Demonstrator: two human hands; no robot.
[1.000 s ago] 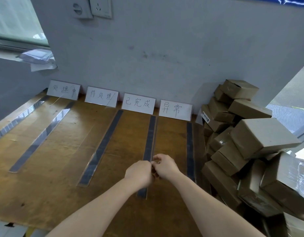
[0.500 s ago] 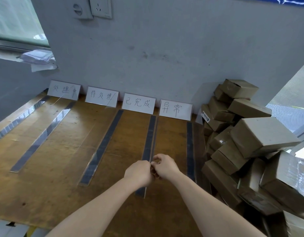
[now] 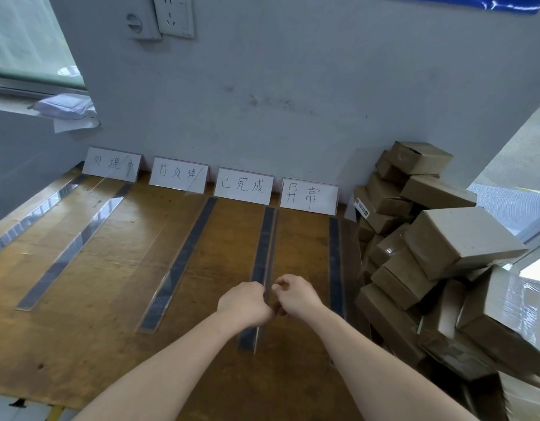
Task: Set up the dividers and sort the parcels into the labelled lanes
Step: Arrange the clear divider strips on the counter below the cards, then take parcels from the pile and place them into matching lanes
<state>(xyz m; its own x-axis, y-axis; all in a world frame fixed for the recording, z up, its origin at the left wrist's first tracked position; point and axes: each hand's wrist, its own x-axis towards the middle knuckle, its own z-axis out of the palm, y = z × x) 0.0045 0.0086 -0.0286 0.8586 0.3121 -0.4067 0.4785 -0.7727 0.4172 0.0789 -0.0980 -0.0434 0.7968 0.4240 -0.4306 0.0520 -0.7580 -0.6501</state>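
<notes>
Wooden table (image 3: 80, 344) against grey wall (image 3: 293, 86). Head view: my left hand (image 3: 244, 302) and right hand (image 3: 296, 294) both pinch the clear divider (image 3: 267, 238) near its front end, fingers curled. 4 label cards (image 3: 243, 186) stand beyond its far end. 3 other dividers (image 3: 177, 262) lie left of it, 1 right. Further right, parcels (image 3: 457, 238) piled.

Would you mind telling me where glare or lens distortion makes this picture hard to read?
Head view: daylight glares off the far-left clear plastic divider strips, washing out their dark bases; the window gap at right is blown white; the wide lens leans the grey wall's edges; the upright clear divider pinched by the left hand and right hand is barely visible edge-on.
</notes>
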